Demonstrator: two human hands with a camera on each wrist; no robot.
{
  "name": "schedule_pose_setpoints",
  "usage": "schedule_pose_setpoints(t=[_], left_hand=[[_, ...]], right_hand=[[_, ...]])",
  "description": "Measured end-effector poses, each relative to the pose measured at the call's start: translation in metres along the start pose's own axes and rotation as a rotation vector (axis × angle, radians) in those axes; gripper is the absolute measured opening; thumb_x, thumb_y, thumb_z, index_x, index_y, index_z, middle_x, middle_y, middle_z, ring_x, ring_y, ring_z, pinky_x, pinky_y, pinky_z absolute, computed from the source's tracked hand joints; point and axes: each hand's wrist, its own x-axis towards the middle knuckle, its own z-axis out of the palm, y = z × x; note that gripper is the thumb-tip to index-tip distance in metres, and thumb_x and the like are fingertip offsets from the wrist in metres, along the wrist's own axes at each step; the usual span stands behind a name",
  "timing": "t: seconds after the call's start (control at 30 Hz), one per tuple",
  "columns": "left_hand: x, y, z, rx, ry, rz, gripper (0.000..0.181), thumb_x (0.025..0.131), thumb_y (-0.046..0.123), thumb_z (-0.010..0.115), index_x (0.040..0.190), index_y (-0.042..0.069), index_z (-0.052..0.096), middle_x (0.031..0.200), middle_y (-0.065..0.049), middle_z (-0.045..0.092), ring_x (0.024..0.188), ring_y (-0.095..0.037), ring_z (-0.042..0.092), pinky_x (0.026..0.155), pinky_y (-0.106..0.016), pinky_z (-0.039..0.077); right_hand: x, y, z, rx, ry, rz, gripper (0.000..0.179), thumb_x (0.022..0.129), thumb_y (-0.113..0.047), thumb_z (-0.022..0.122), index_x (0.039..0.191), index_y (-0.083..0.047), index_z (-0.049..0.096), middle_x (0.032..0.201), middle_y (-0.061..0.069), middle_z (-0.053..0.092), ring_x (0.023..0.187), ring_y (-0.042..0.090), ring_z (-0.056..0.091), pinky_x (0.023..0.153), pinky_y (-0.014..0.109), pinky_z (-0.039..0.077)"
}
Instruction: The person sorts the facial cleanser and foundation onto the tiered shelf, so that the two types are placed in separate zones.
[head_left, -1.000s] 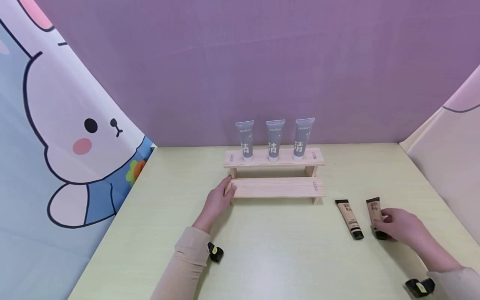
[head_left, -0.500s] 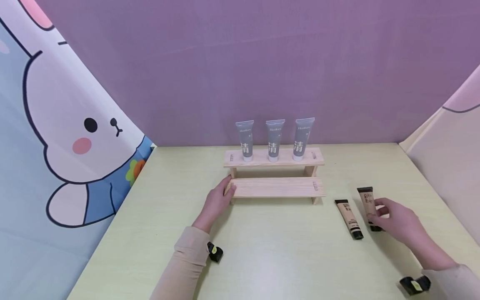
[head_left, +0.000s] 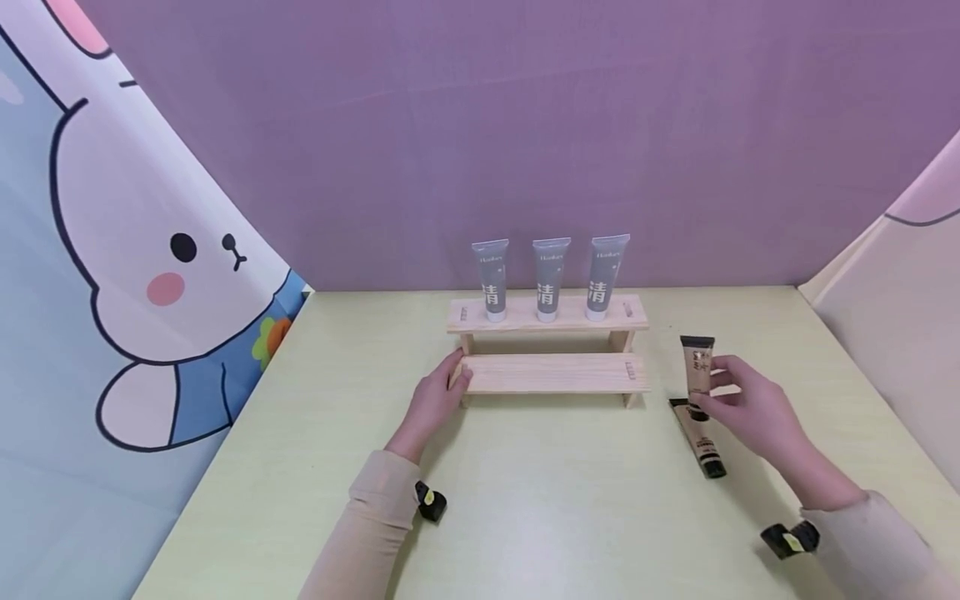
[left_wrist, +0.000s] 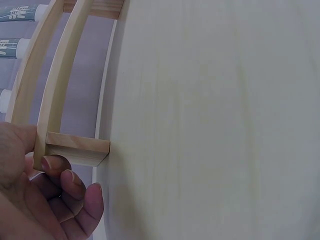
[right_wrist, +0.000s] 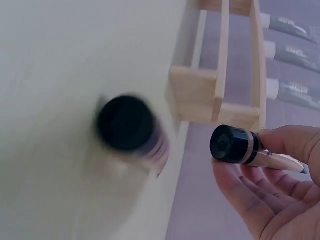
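My left hand (head_left: 435,400) pinches the left end of the lower step of a two-tier wooden rack (head_left: 555,375), thumb on top; the left wrist view shows fingertips (left_wrist: 56,162) curled under the board. My right hand (head_left: 757,408) holds a beige squeeze tube (head_left: 698,367) upright between thumb and fingers, black cap down. In the right wrist view this tube's black cap (right_wrist: 229,144) points toward the camera, away from the tabletop. A second beige tube (head_left: 701,442) lies on the table, partly behind the held one in the head view.
Three grey squeeze tubes (head_left: 550,279) stand on their white caps along the rack's upper step (head_left: 517,312). A purple cloth (head_left: 480,142) hangs behind the table (head_left: 540,500). A rabbit-print cloth (head_left: 135,250) borders the left side, and a pale cloth lies along the right.
My right hand has lifted the beige tube off the table, brought it left and away from me, and tipped it upright. The left hand and the rack have stayed put.
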Motion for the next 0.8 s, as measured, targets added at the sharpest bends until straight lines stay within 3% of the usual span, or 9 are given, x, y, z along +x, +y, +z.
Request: schedule_pose_setpoints(t=[0.33, 0.8], left_hand=[[-0.001, 0.001, 0.0, -0.006, 0.005, 0.0, 0.053, 0.102, 0.038, 0.05, 0.151, 0.022, 0.038, 0.145, -0.016, 0.047, 0.133, -0.037, 0.043, 0.106, -0.054, 0.037], [-0.002, 0.002, 0.0, -0.018, 0.002, -0.012, 0.053, 0.102, 0.037, 0.05, 0.151, 0.022, 0.038, 0.147, -0.014, 0.046, 0.135, -0.036, 0.041, 0.107, -0.054, 0.035]], right_hand=[[0.023, -0.03, 0.018, 0.117, -0.046, -0.052, 0.045, 0.091, -0.011, 0.069, 0.128, 0.004, 0.048, 0.109, 0.026, 0.063, 0.09, 0.042, 0.068, 0.066, 0.03, 0.058], [0.059, -0.064, 0.069, 0.225, -0.075, -0.152, 0.038, 0.09, -0.006, 0.069, 0.123, -0.002, 0.051, 0.109, 0.02, 0.064, 0.095, 0.036, 0.068, 0.079, 0.037, 0.057]])
